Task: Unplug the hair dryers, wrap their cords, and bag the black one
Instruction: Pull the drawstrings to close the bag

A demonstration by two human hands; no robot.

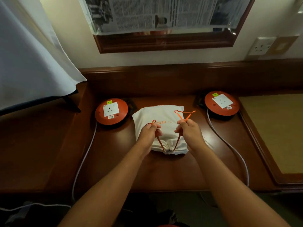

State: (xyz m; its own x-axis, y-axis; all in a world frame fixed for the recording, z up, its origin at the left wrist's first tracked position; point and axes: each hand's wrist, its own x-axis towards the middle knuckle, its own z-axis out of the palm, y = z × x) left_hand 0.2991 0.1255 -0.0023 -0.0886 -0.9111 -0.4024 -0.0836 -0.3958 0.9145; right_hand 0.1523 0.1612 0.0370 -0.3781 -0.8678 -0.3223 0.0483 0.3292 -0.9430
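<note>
**Dark wood tabletop beneath a papered-over frame**

A glossy brown tabletop point(164, 174) runs to a raised wooden back ledge point(180, 71) at 12 o'clock. Above it, on the cream wall point(78, 38), newspaper point(164, 12) covers a wooden frame point(164, 45). White cloth point(29, 54) drapes at 10 o'clock, and a wall socket point(261, 45) sits at 2 o'clock.

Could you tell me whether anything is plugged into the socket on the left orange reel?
No, the white socket face on the left orange reel shows bare pin holes with no plug in it.

Bag point(161, 122) contents hidden; print unreadable
</note>
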